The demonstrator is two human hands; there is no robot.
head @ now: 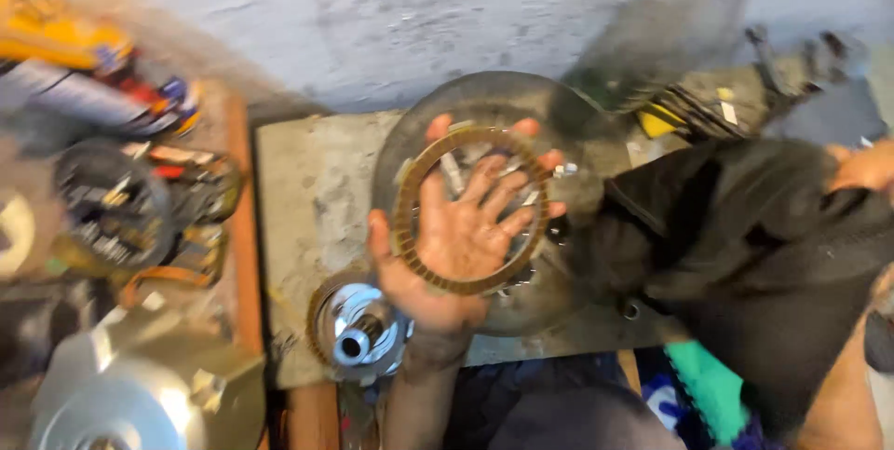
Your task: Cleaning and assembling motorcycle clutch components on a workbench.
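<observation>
The friction ring (470,211) lies loose on the left hand's (456,236) open palm above the pan (494,105), fingers spread and gripping nothing, so any tilt could slide it off; right hand unseen.

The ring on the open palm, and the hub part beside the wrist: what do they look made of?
The ring looks like a friction-lined plate: dull tan-brown, matte, with fine radial segments, probably over a metal core, though blur hides the edge. It lies on the left hand. The hub part looks like bare metal, probably steel or aluminium: bright, silvery, with sharp highlights.
</observation>
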